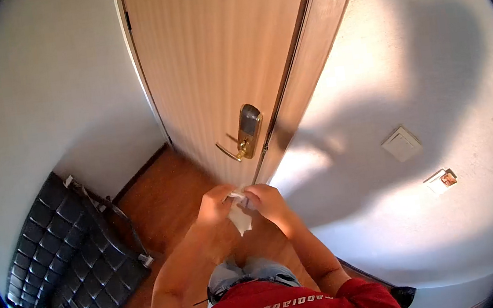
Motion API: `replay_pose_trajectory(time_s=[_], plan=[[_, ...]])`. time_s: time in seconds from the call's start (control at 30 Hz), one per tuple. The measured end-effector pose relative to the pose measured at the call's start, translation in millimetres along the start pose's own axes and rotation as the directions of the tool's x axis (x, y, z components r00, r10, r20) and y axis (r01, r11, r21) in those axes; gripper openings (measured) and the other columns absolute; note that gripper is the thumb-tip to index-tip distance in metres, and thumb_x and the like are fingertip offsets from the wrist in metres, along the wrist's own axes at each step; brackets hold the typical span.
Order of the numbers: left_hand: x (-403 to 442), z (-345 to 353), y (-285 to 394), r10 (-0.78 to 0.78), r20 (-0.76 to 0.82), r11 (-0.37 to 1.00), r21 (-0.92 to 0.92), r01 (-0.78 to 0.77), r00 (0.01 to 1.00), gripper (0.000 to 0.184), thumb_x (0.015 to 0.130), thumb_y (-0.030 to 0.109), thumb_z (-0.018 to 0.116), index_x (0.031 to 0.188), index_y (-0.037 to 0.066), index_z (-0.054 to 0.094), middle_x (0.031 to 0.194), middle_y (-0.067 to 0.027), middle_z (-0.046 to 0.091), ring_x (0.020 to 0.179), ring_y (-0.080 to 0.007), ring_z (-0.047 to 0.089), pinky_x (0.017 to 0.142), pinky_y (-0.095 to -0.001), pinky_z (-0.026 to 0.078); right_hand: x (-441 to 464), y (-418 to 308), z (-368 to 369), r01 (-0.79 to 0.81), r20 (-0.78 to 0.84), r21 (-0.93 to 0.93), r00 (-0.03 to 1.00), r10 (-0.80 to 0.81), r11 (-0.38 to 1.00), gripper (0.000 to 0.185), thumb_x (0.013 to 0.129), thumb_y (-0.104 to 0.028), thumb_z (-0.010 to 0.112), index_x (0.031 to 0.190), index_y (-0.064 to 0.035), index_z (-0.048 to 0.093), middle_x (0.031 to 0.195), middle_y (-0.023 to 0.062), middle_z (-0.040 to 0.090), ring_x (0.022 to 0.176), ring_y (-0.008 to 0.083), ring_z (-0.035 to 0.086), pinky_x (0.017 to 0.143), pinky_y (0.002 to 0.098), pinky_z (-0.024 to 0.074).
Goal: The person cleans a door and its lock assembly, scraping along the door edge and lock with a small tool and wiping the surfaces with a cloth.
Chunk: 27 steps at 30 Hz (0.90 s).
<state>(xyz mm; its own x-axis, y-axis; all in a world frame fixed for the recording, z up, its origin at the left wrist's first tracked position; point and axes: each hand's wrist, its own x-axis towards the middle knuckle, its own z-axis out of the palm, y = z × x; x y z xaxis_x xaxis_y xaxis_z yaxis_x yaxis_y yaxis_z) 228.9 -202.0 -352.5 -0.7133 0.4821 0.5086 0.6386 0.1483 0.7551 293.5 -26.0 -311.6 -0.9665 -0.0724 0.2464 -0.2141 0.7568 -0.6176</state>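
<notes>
In front of my waist, both hands are closed on a crumpled white tissue or thin cloth [241, 220], whose loose end hangs down between them. My left hand [216, 205] pinches its upper left side. The upper right side is gripped by my right hand [266, 201], close beside the left. Just beyond the hands stands a wooden door [199, 67], shut in its frame. It bears a brass lever handle [231, 151] and a lock plate with a dark panel [249, 121]. My fingertips are partly hidden by the white piece.
A black tufted leather seat [83, 278] with metal-trimmed armrests is at the lower left on the brown floor [164, 182]. On the right wall are a white switch [402, 143] and a small holder with a card [446, 180]. My shadow falls across that wall.
</notes>
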Motion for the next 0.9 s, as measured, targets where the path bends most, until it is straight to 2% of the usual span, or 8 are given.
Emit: replay_pose_trajectory(time_s=[0.03, 0.1, 0.2, 0.23, 0.4, 0.47, 0.73, 0.9], plan=[[1.0, 3.0, 2.8, 0.002, -0.001, 1.000, -0.003, -0.002, 1.000, 0.027, 0.075, -0.003, 0.062, 0.102, 0.000, 0.064, 0.093, -0.0135, 0.066, 0.083, -0.0272, 0.064, 0.074, -0.0338, 0.051, -2.0, -1.7, 0.3, -0.034, -0.049, 0.077, 0.998, 0.038, 0.996, 0.016, 0.087, -0.015, 0.055, 0.095, -0.0036, 0.063, 0.086, 0.0147, 0.064, 0.081, 0.0324, 0.062, 0.071, 0.0368, 0.0491], [-0.4, 14.9, 8.4, -0.406, -0.007, 0.820, -0.444, 0.361, 0.914, 0.020, 0.081, -0.002, 0.060, 0.100, -0.002, 0.063, 0.088, -0.0075, 0.066, 0.079, -0.0159, 0.061, 0.070, -0.0281, 0.049, -1.6, -1.7, 2.7, -0.024, -0.103, 0.112, 0.994, 0.036, 0.993, 0.016, 0.087, -0.014, 0.054, 0.096, -0.0031, 0.062, 0.086, 0.0149, 0.065, 0.080, 0.0316, 0.062, 0.071, 0.0358, 0.0490], [-10.0, 44.9, -15.5, -0.638, -0.134, 0.553, -0.765, 0.329, 0.758, 0.019, 0.086, 0.001, 0.057, 0.102, -0.004, 0.063, 0.089, -0.0042, 0.065, 0.079, -0.0089, 0.057, 0.069, -0.0225, 0.046, -4.7, 18.7, 16.1, 0.006, -0.329, 0.256, 0.941, 0.081, 0.967, 0.017, 0.088, -0.013, 0.054, 0.097, -0.0013, 0.061, 0.085, 0.0185, 0.064, 0.075, 0.0327, 0.064, 0.067, 0.0388, 0.0501], [-12.1, 49.5, -15.5, -0.630, -0.257, 0.679, -0.641, 0.359, 0.733, 0.021, 0.084, 0.000, 0.057, 0.105, -0.003, 0.063, 0.091, -0.0067, 0.065, 0.080, -0.0113, 0.058, 0.072, -0.0245, 0.047, -5.7, 24.2, 13.1, -0.034, -0.353, 0.203, 0.929, 0.106, 0.978, 0.017, 0.088, -0.013, 0.055, 0.098, -0.0021, 0.062, 0.083, 0.0177, 0.065, 0.074, 0.0314, 0.064, 0.067, 0.0376, 0.0503], [-27.8, 65.8, -26.6, -0.528, -0.315, 0.841, -0.322, 0.434, 0.789, 0.032, 0.077, -0.005, 0.058, 0.109, 0.000, 0.061, 0.103, -0.0170, 0.063, 0.093, -0.0256, 0.062, 0.083, -0.0327, 0.048, 18.9, 62.5, -27.1, -0.148, -0.400, 0.102, 0.899, 0.177, 0.984, 0.016, 0.088, -0.016, 0.059, 0.099, -0.0041, 0.063, 0.074, 0.0144, 0.064, 0.064, 0.0256, 0.064, 0.058, 0.0334, 0.0492], [-29.7, 78.6, -33.5, -0.431, -0.384, 0.896, -0.075, 0.437, 0.817, 0.038, 0.075, -0.008, 0.056, 0.111, 0.001, 0.058, 0.108, -0.0175, 0.059, 0.101, -0.0325, 0.057, 0.088, -0.0368, 0.046, 36.0, 99.6, -22.2, -0.027, -0.459, 0.031, 0.888, 0.038, 0.999, 0.015, 0.087, -0.017, 0.061, 0.096, -0.0042, 0.061, 0.071, 0.0144, 0.064, 0.062, 0.0267, 0.063, 0.055, 0.0350, 0.0484], [-2.2, 130.4, -41.7, -0.255, -0.385, 0.909, 0.217, 0.356, 0.887, 0.047, 0.066, -0.009, 0.058, 0.112, 0.003, 0.055, 0.113, -0.0153, 0.053, 0.107, -0.0335, 0.051, 0.093, -0.0390, 0.043, 94.1, 148.6, -10.2, 0.077, -0.333, -0.183, 0.933, -0.136, 0.980, 0.012, 0.087, -0.018, 0.062, 0.088, -0.0066, 0.059, 0.077, 0.0129, 0.064, 0.066, 0.0315, 0.063, 0.055, 0.0391, 0.0485], [31.3, 144.9, -59.4, -0.144, -0.276, 0.725, 0.624, 0.292, 0.950, 0.026, 0.081, 0.009, 0.054, 0.108, 0.008, 0.055, 0.138, -0.0116, 0.039, 0.130, -0.0301, 0.034, 0.109, -0.0482, 0.025, 107.4, 150.0, -13.2, 0.212, -0.380, -0.314, 0.866, -0.327, 0.926, 0.010, 0.084, -0.015, 0.064, 0.087, -0.0073, 0.059, 0.075, 0.0114, 0.062, 0.064, 0.0279, 0.062, 0.053, 0.0370, 0.0483]])
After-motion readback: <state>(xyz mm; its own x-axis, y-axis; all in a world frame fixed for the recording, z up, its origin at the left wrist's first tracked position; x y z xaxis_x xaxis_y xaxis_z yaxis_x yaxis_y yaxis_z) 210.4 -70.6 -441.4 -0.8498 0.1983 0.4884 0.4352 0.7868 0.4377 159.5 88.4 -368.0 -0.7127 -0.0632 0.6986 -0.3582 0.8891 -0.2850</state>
